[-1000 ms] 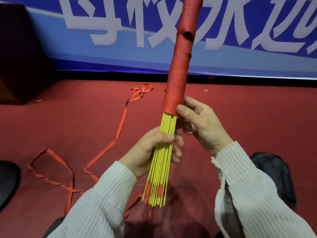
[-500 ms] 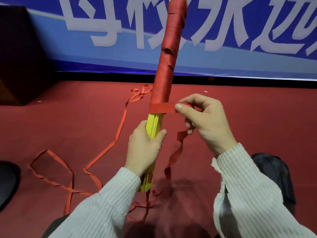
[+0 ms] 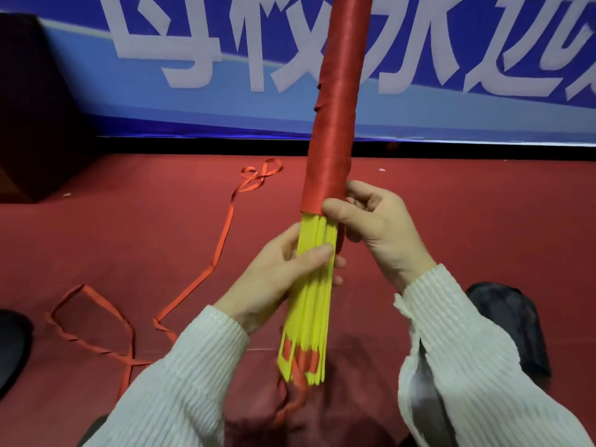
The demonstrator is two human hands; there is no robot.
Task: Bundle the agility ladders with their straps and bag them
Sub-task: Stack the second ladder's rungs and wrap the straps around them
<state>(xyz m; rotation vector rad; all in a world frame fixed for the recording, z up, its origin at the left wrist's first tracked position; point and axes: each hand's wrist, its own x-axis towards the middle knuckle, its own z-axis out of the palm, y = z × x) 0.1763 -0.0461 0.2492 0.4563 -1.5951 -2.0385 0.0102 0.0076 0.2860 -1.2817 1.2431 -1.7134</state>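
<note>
Ladder rungs, a yellow bundle, sit in your left hand: thumb across the front, fingers curled round the back, gripping the bare stretch below the wrap. Your right hand is just above and to the right, thumb pressing the lower edge of the red strap wrap, fingers curled behind it. Both hands clamped on the same bundle, close together, not touching each other as far as you can see.

Bundle is held near upright, top tilted slightly right and away, top end out of frame. Wrap covers everything above your right thumb; yellow shows only below it. Rung ends fan out a bit at the near end, with red strap patches on them and a strap tail hanging down underneath.

Loose orange-red strap lies on the red floor to the left, looping far and near. Dark bag lies on the floor at right, beside your right sleeve. Blue banner with white characters runs along the far wall.
</note>
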